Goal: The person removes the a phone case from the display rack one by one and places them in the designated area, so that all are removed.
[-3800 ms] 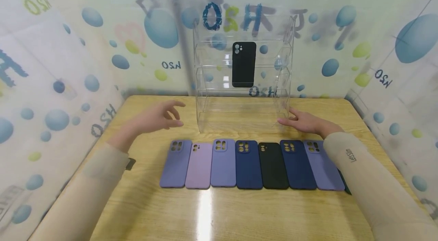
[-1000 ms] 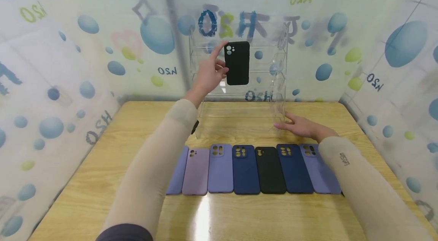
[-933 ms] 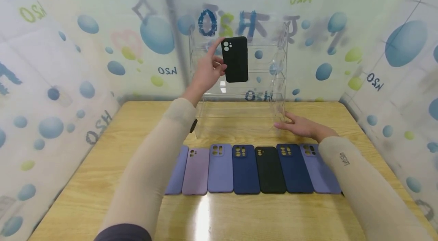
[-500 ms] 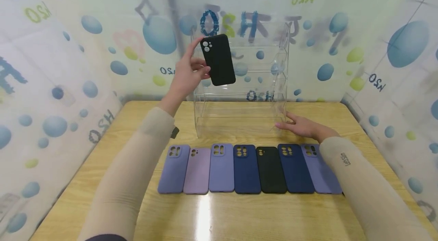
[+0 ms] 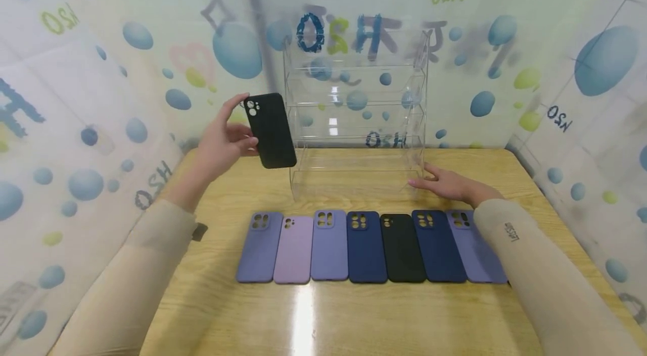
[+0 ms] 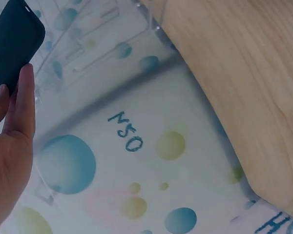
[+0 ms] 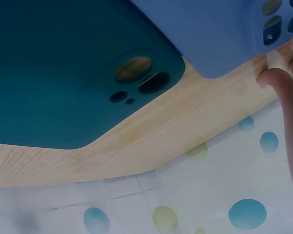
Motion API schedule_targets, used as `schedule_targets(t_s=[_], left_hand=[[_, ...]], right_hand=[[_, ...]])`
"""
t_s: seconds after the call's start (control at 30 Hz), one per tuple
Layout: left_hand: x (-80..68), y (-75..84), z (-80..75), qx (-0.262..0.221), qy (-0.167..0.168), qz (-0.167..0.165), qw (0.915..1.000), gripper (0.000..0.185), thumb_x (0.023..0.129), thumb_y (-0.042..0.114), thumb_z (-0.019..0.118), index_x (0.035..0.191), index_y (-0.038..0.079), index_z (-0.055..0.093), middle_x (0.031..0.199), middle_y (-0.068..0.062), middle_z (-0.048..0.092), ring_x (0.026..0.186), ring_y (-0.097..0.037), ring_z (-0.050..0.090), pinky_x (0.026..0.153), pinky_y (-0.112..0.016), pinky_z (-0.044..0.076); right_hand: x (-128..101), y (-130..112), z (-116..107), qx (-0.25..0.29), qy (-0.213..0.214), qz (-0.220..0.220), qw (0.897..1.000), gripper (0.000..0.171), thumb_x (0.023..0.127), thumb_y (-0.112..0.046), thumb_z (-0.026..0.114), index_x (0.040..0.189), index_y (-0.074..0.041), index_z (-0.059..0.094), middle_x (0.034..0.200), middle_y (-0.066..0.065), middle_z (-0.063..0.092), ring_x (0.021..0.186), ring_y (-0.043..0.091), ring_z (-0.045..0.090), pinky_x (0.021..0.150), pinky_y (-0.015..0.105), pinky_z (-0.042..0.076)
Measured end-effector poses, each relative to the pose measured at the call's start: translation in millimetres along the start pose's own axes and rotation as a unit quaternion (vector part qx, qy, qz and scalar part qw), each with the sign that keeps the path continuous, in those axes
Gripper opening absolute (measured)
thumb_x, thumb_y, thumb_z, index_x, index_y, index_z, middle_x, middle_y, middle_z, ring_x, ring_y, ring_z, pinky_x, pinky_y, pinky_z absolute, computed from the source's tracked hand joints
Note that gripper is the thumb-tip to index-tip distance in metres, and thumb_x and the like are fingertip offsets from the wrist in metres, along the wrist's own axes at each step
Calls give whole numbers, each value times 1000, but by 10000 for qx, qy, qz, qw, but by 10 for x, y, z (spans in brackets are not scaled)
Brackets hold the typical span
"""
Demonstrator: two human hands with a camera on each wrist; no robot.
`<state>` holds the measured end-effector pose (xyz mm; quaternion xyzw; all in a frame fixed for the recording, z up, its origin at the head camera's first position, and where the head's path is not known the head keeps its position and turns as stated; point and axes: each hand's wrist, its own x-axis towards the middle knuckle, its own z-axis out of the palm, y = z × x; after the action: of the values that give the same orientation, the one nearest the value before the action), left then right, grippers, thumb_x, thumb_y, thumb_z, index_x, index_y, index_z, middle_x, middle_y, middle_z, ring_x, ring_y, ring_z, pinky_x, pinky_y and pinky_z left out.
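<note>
My left hand [image 5: 224,140] grips a black phone case [image 5: 270,129] by its left edge and holds it in the air, left of the clear acrylic rack [image 5: 356,114]. The same case [image 6: 12,48] shows at the top left of the left wrist view, beside my fingers [image 6: 22,105]. The rack's shelves hold nothing. My right hand [image 5: 445,182] lies flat on the table against the rack's lower right corner, its fingertips [image 7: 273,78] touching the wood. A row of several cases [image 5: 369,243], purple, lilac, navy and black, lies in front of the rack.
The wooden table [image 5: 328,316] is walled on three sides by a bubble-printed sheet [image 5: 91,92]. A teal case [image 7: 63,73] lies under my right forearm at the row's right end, next to a purple case [image 7: 219,29].
My left hand reached to the rack, took the black case off its upper shelf, and carried it down and to the left. My right hand stayed at the rack's base.
</note>
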<state>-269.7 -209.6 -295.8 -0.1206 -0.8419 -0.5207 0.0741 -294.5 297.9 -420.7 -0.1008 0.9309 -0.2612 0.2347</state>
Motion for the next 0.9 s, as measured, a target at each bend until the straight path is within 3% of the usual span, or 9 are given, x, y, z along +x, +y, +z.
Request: schedule_targets(t_s=[0.23, 0.43, 0.63, 0.73, 0.9], left_hand=[[-291, -324, -304, 400, -360, -277, 9982, 99, 97, -15, 64, 169, 37, 21, 110, -29, 72, 84, -9, 75, 77, -38, 69], [-588, -683, -498, 480, -1053, -722, 9907, 102, 94, -17, 63, 172, 28, 16, 117, -35, 63, 91, -21, 76, 79, -42, 68], [-914, -983, -667, 259, -1706, -1659, 9709, 101, 92, -18, 62, 172, 22, 16, 114, -33, 69, 93, -31, 77, 81, -49, 68], [-1046, -1052, -728, 231, -1992, -1991, 9592, 99, 92, -17, 60, 172, 18, 15, 103, -26, 73, 91, -30, 75, 81, -51, 68], [-1178, -1114, -764, 140, -2334, -2385, 9426, 94, 93, -15, 61, 170, 14, 15, 102, -22, 68, 95, -28, 71, 82, -53, 67]], right_hand=[[-3, 19, 2, 37, -8, -23, 10000, 108, 101, -80, 42, 172, -14, -6, 169, 31, 33, 157, 56, 27, 123, 77, 27], [14, 30, 1, 72, 31, -38, 10000, 108, 100, -81, 43, 172, -18, -6, 169, 30, 34, 157, 54, 28, 124, 76, 26], [25, 14, 8, 84, -38, -64, 9999, 109, 101, -80, 43, 172, -12, -5, 170, 31, 30, 158, 53, 28, 125, 74, 27], [20, 11, 3, 52, -34, -66, 10000, 109, 101, -79, 42, 172, -10, -5, 170, 32, 28, 157, 54, 28, 125, 75, 27], [10, 23, -5, 9, -7, -54, 10000, 109, 101, -79, 41, 172, -11, -5, 170, 33, 29, 157, 55, 28, 124, 75, 28]])
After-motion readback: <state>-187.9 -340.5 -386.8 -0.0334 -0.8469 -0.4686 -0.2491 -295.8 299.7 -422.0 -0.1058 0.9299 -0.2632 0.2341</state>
